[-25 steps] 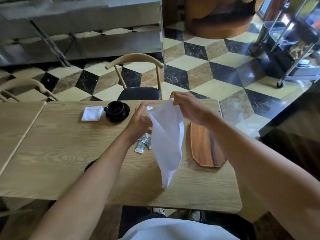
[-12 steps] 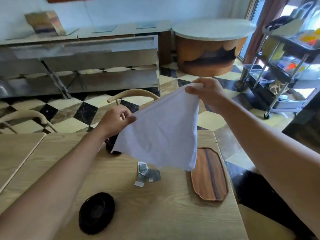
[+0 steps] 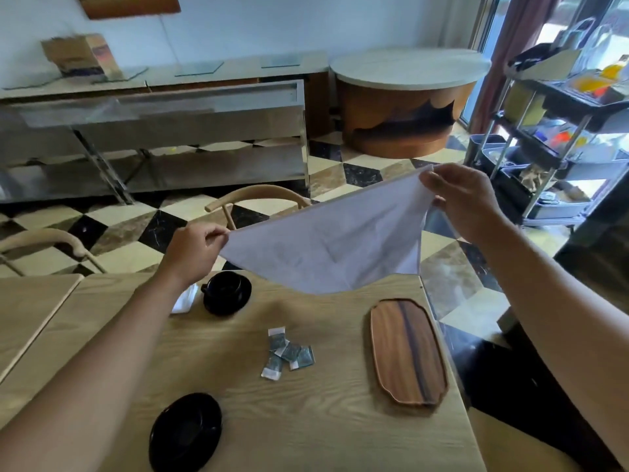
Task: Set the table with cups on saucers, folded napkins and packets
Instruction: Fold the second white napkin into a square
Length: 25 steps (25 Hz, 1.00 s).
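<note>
A white cloth napkin (image 3: 326, 247) hangs spread in the air above the far side of the wooden table (image 3: 333, 420). My left hand (image 3: 195, 247) pinches its left corner and my right hand (image 3: 463, 199) pinches its right corner, higher up. Below it a black cup on a black saucer (image 3: 226, 292) stands near the far edge, with a folded white napkin (image 3: 185, 299) partly hidden behind my left forearm. Several small packets (image 3: 287, 352) lie loose in the middle of the table. An empty black saucer (image 3: 185, 430) sits near the front.
A wooden tray (image 3: 406, 352) lies along the table's right side. A wooden chair (image 3: 255, 199) stands behind the table and another chair (image 3: 44, 243) at the left. A metal cart (image 3: 558, 131) with supplies is at the right. A second table (image 3: 27, 308) adjoins on the left.
The napkin went from hanging bunched between close hands to stretched wide. My hands moved apart and up, the right one higher. The camera tilted upward.
</note>
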### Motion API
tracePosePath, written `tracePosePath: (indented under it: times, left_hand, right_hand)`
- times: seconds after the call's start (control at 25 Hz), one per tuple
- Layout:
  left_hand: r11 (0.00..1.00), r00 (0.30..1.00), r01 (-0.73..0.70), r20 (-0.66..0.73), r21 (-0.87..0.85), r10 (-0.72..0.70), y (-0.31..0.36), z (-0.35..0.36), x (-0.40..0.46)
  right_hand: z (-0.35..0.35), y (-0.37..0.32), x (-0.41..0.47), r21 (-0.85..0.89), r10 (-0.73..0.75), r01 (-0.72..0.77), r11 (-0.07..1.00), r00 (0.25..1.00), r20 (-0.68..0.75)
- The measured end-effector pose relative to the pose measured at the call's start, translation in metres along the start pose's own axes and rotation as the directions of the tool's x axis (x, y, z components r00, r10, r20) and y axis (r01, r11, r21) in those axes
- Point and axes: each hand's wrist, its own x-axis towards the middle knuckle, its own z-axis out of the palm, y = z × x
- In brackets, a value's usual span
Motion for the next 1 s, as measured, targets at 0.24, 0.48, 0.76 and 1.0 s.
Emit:
tracePosePath:
  times: [0.24, 0.48, 0.76, 1.0]
  left_hand:
    - [0.958, 0.974, 0.215, 0.107, -0.189, -0.198, -0.045, 0.056, -0.109]
    - [0.807, 0.85, 0.504, 0.339, -0.308, -0.402, -0.074, 0.098, -0.204]
    - [0.769, 0.83, 0.55, 0.321, -0.327, -0.457, -0.093, 0.121, -0.246]
    - [0.718, 0.779, 0.607, 0.433, -0.341, -0.454, -0.12, 0.147, -0.209]
  right_hand:
    - [-0.034, 0.101, -0.083, -0.012, 0.258, -0.258, 0.966, 0.96, 0.113]
    - [-0.056, 0.171, -0.183, -0.111, 0.561, -0.552, 0.826, 0.825, 0.07]
    - [-0.052, 0.193, -0.25, -0.112, 0.714, -0.714, 0.691, 0.698, -0.048]
    - [-0.034, 0.217, -0.237, -0.213, 0.627, -0.679, 0.703, 0.733, -0.264]
